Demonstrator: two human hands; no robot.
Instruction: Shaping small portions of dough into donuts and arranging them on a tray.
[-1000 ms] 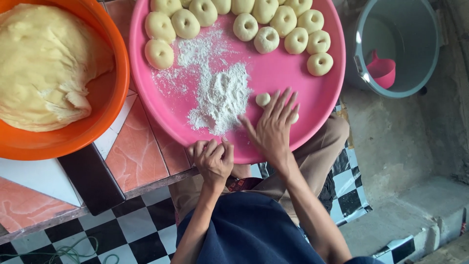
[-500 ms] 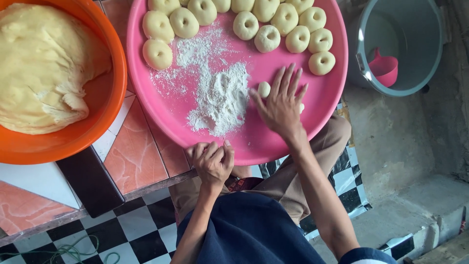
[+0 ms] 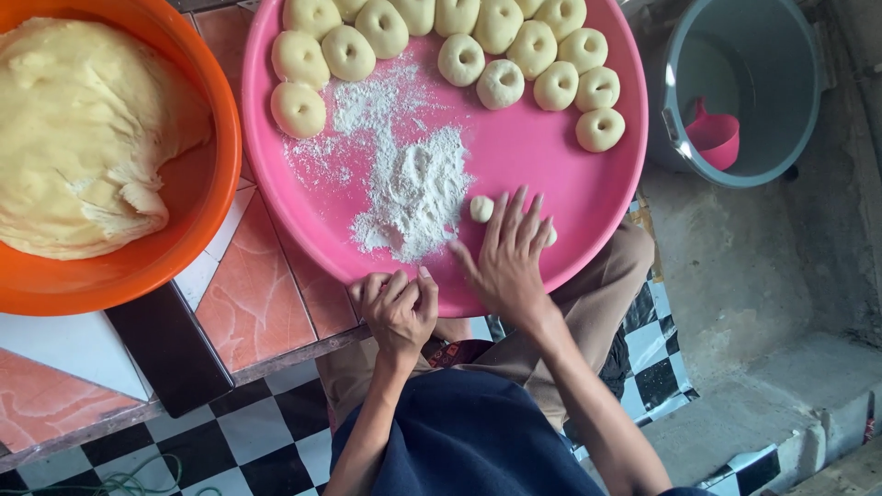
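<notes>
Fingers of your right hand lie spread and flat on the near edge of the pink tray, grasping nothing; the palm presses down on a bit of dough that just peeks out at its far side, a flat posture that suits rolling rather than gripping. A small dough ball sits free just beside your index fingertip, touching the edge of the flour pile, which lies mid-tray within easy reach for dusting. Your left hand is curled closed at the tray's near rim; I cannot tell whether it holds anything. Finished dough rings are lined up along the tray's far edge, out of the way of your working patch. The orange bowl of dough stands at the left of the tiled tabletop, close beside the tray.
</notes>
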